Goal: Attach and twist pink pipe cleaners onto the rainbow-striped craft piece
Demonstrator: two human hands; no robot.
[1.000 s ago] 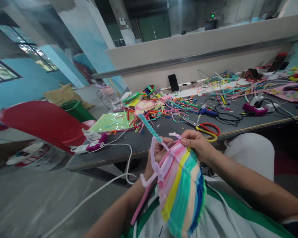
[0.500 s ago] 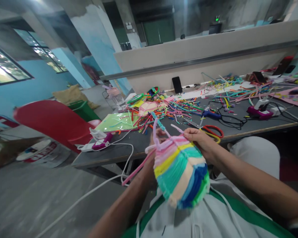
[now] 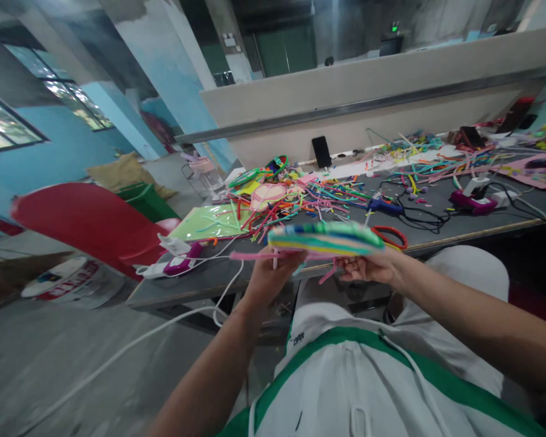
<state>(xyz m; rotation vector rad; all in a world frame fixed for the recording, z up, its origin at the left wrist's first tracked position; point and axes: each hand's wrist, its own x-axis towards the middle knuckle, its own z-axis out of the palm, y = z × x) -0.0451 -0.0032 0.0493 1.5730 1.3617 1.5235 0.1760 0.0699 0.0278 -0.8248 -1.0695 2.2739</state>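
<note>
Nearest, the left hand (image 3: 277, 267) has its fingers closed on the left part of a striped piece (image 3: 325, 240) made of fuzzy strips. The right hand (image 3: 368, 267) is under the right end, fingers loosely curled; its thumb is hidden, so I cannot tell whether it pinches or merely supports. The piece is held up, almost edge-on, above the table's (image 3: 200, 279) near edge.

For handling it well, I would keep the left hold firm but light so that the rows stay unflattened, let the right fingers bear the other end, and turn the piece slowly. The loose pink ends, one pointing left (image 3: 250, 256) and one hanging between the hands (image 3: 328, 273), are best kept from snagging.

Counting from near to far: two hands, one striped piece and two loose pink ends that show. On the table, one purple power strip (image 3: 184, 258) lies left, one pair of scissors (image 3: 391, 235) just beyond the right hand, one green sheet (image 3: 213, 221) left, one blue glue gun (image 3: 384, 206) right, and a second purple power strip (image 3: 471, 202) farther right. Scattered pipe cleaners (image 3: 309, 200) are too many to count. One phone (image 3: 321, 152) stands at the far board (image 3: 346, 127).
</note>
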